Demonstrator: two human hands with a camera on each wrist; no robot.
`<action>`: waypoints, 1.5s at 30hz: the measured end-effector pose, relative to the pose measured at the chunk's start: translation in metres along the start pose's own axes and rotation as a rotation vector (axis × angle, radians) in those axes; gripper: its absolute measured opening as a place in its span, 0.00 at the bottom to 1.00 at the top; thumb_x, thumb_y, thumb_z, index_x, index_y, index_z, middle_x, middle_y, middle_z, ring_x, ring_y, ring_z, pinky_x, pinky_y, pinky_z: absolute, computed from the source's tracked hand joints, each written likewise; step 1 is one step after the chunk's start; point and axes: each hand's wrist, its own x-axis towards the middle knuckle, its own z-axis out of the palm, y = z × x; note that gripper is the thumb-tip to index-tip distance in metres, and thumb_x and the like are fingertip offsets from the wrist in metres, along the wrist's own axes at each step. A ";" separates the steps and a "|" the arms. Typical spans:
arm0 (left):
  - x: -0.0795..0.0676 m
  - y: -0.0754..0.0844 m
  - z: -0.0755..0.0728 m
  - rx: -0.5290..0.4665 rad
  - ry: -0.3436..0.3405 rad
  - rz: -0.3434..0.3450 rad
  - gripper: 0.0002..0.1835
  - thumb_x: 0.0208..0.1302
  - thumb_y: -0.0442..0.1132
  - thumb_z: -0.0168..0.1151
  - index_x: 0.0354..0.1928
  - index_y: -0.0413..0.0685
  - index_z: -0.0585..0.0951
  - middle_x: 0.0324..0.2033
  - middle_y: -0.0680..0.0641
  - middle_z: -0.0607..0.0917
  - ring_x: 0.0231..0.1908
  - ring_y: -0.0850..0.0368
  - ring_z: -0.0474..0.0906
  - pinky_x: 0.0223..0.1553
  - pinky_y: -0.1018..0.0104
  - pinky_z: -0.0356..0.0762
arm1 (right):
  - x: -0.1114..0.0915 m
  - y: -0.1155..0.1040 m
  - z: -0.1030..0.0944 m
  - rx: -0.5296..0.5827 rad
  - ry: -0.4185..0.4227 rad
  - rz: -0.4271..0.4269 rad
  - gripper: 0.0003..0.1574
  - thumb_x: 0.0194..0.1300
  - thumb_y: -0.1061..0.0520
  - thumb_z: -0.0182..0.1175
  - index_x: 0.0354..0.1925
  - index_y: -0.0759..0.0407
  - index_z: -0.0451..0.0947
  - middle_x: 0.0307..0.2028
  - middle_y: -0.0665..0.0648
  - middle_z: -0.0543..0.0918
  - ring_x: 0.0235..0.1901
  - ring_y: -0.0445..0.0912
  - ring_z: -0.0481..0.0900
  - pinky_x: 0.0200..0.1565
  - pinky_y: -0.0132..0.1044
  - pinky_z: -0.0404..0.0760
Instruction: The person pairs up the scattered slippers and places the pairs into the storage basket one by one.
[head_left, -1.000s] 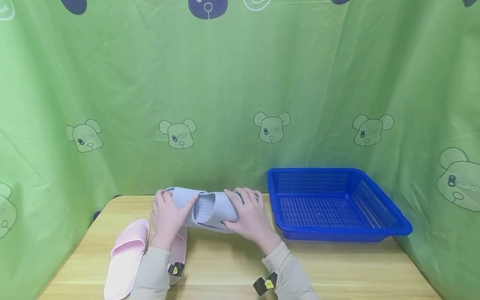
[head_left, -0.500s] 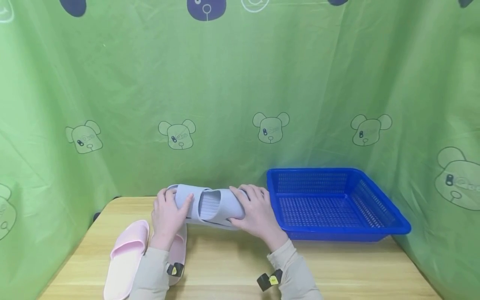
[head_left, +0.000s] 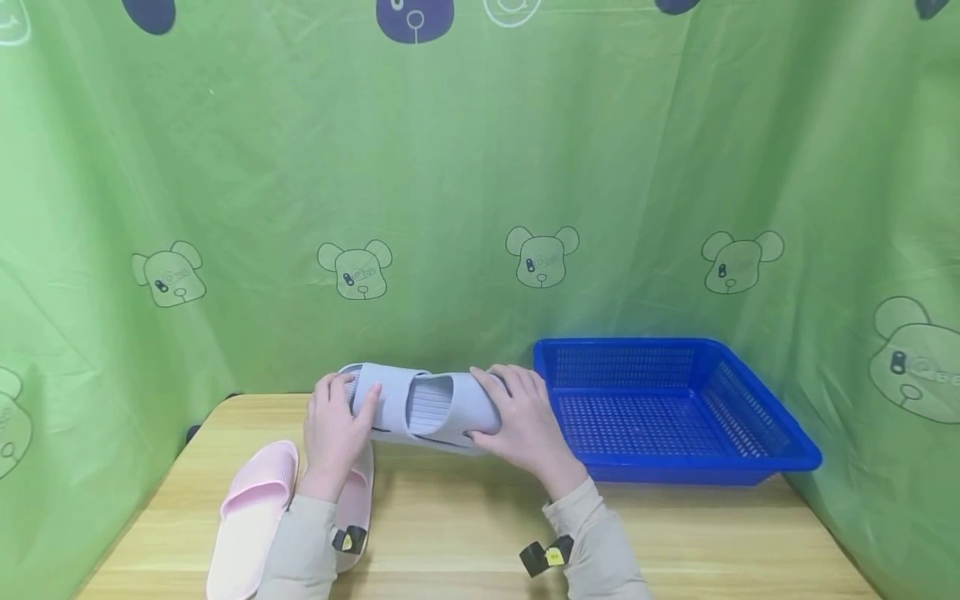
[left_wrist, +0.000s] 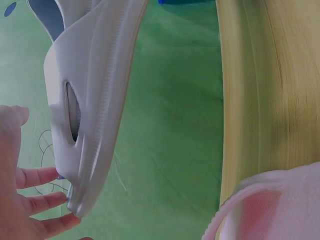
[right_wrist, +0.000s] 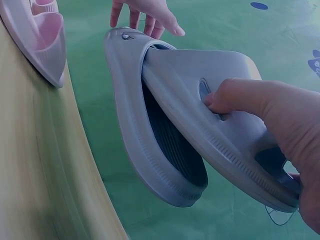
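Two grey-blue slippers are held in the air above the table, the heel of one tucked into the strap of the other. My right hand (head_left: pixel 525 429) grips the right slipper (head_left: pixel 474 408), its thumb at the side slot of the strap in the right wrist view. At the toe of the left slipper (head_left: pixel 386 396) is my left hand (head_left: pixel 330 433). Its fairly straight fingers (left_wrist: pixel 42 202) touch the toe end in the left wrist view, while the thumb stands off from the strap. The slippers' undersides are mostly hidden in the head view.
On the wooden table's left side lies a pink slipper (head_left: pixel 251 517). A second pink slipper (head_left: pixel 356 508) is partly hidden by my left forearm. A blue perforated basket (head_left: pixel 690 467) stands at the back right, with a green curtain (head_left: pixel 450 167) behind.
The grey-blue slippers and my right hand have moved right and slightly up. My left hand has stayed nearly in place, so the left slipper has slid rightward past its thumb.
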 end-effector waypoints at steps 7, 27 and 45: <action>0.000 0.000 0.002 -0.037 0.053 0.049 0.31 0.66 0.60 0.56 0.57 0.40 0.75 0.60 0.37 0.73 0.59 0.36 0.70 0.58 0.39 0.70 | -0.001 0.006 -0.004 0.008 0.032 0.014 0.54 0.36 0.44 0.77 0.63 0.52 0.72 0.53 0.57 0.77 0.56 0.54 0.73 0.64 0.58 0.68; -0.006 0.007 0.010 -0.055 0.106 0.193 0.24 0.67 0.54 0.59 0.51 0.40 0.78 0.53 0.37 0.79 0.55 0.37 0.73 0.58 0.42 0.72 | -0.004 0.027 -0.016 0.041 0.099 0.076 0.53 0.33 0.49 0.75 0.62 0.55 0.72 0.54 0.62 0.76 0.58 0.58 0.70 0.68 0.60 0.62; -0.013 0.021 0.017 -0.032 0.073 0.263 0.22 0.67 0.54 0.59 0.48 0.41 0.79 0.50 0.39 0.82 0.53 0.40 0.76 0.59 0.45 0.73 | -0.006 0.040 -0.026 0.062 0.117 0.132 0.52 0.34 0.52 0.73 0.63 0.55 0.71 0.55 0.63 0.75 0.58 0.59 0.69 0.73 0.57 0.55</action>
